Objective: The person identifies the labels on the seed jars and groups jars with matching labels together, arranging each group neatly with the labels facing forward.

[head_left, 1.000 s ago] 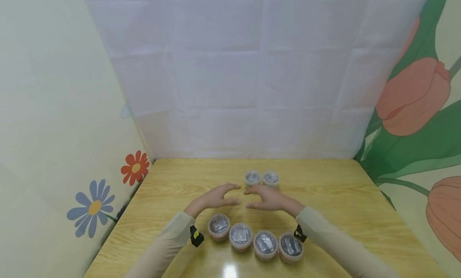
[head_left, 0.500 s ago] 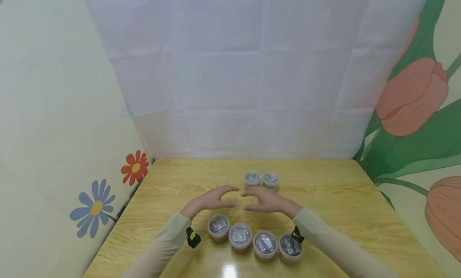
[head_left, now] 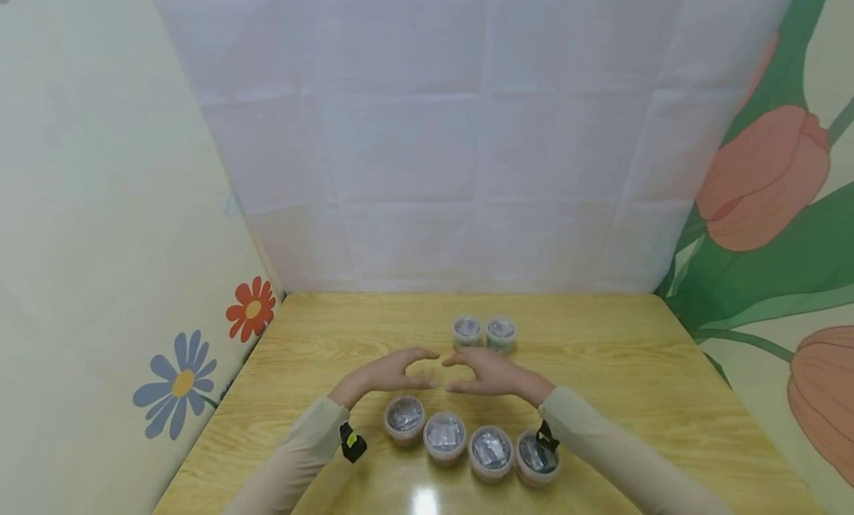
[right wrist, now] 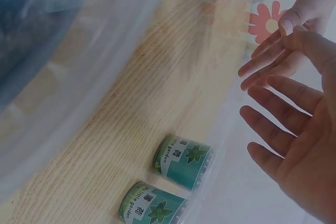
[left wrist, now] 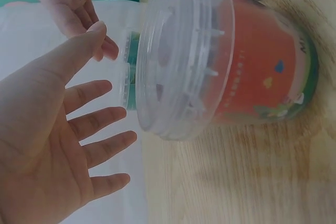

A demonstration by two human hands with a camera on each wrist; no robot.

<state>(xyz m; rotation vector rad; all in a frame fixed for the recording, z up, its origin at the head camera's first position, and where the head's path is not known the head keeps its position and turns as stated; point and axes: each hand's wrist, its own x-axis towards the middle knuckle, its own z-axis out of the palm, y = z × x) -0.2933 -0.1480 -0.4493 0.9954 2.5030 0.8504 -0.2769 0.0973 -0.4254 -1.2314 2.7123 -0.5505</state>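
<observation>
My left hand (head_left: 394, 370) and right hand (head_left: 492, 373) hover over the middle of the table, palms facing each other, fingers loosely extended and holding nothing. In the head view their fingertips almost meet. Just below the hands stands a curved row of several lidded plastic tubs (head_left: 445, 435), with dark packets showing through the lids. One fills much of the left wrist view, an orange-labelled tub (left wrist: 257, 61) with a clear lid (left wrist: 184, 61). Beyond the right hand are two tubs with green labels, a left one (head_left: 467, 328) and a right one (head_left: 501, 331).
The wood-grain table (head_left: 614, 381) carries all the tubs. A creased white sheet (head_left: 414, 144) hangs behind it. Walls painted with flowers, among them a red flower (head_left: 252, 309) and a pink tulip (head_left: 763, 178), close in on both sides.
Both hands have drifted slightly to the left and a little lower in the head view, their fingertips slightly closer together. The tubs have stayed in place.
</observation>
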